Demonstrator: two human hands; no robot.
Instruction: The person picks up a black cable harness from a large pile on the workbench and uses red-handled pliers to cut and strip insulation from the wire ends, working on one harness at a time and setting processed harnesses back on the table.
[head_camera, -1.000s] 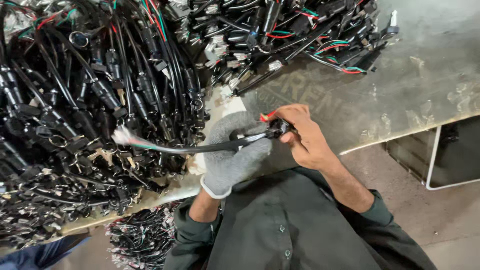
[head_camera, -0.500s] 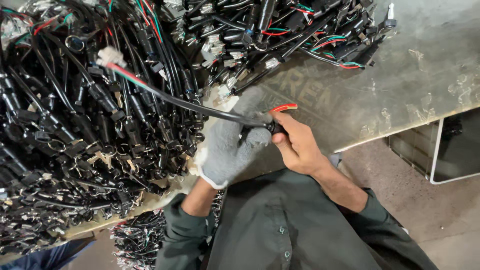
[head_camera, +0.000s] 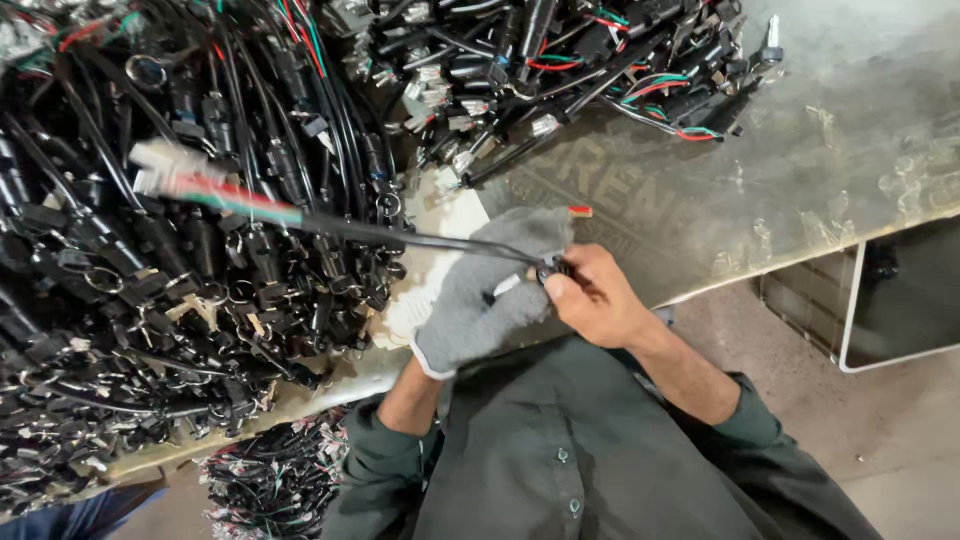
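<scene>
A worker's left hand (head_camera: 495, 290), in a grey knit glove, and bare right hand (head_camera: 592, 297) meet at the near edge of a worn metal-topped workbench (head_camera: 820, 150), both closed around one end of a black sheathed cable (head_camera: 400, 236). The gloved fingers grip the sheath while the right thumb and fingers pinch a small dark fitting (head_camera: 555, 268) at the cable's end, just beside a short red wire tip (head_camera: 579, 211) poking out above the glove. From the hands the cable runs up and to the left, above a heaped pile of black cable assemblies (head_camera: 150, 330), and ends in red, green and white leads with a white connector (head_camera: 162, 166), blurred and hard to read. What the fitting is cannot be made out, since the right fingers cover most of it. A second heap of harnesses (head_camera: 560, 70) lies at the bench's far side, cut off by the top edge. More wiring (head_camera: 270, 480) sits below the bench, partly hidden by the dark green shirt sleeve (head_camera: 375, 450)
</scene>
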